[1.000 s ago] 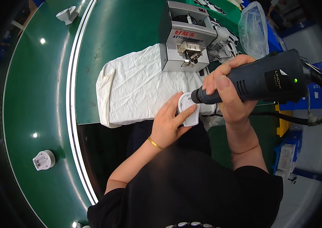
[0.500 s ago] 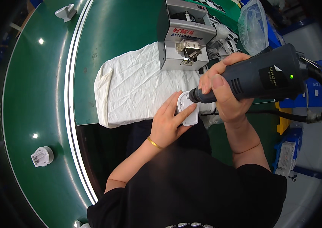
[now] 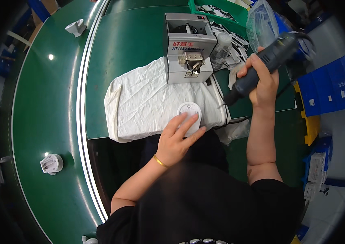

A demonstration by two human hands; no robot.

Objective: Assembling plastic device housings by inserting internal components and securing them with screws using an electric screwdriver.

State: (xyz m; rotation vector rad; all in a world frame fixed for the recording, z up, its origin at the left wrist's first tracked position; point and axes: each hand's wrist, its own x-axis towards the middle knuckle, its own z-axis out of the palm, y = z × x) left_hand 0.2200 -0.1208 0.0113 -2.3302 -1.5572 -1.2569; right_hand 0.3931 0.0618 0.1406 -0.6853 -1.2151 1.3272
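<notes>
My right hand (image 3: 264, 77) is wrapped round a dark electric screwdriver (image 3: 247, 83), held tilted above the right side of the bench with its tip pointing down and left, apart from any part. My left hand (image 3: 175, 138) rests with spread fingers on a white round plastic housing (image 3: 189, 109), which lies on a white cloth (image 3: 140, 97) near the bench's front edge. Its round end shows past my fingertips; the lower part is covered by my hand. Behind the cloth stands a grey screw feeder machine (image 3: 188, 49).
A green conveyor belt (image 3: 38, 122) runs along the left, carrying similar white housings (image 3: 51, 163). Right of the machine are a clear bottle (image 3: 222, 48), several black and white parts (image 3: 237, 46) and a plastic bag (image 3: 262, 26). Blue bins (image 3: 329, 87) stand at the far right.
The screwdriver has lifted off the housing and swung up and right in my right hand. My left hand has loosened its grip, and the housing now lies on the cloth.
</notes>
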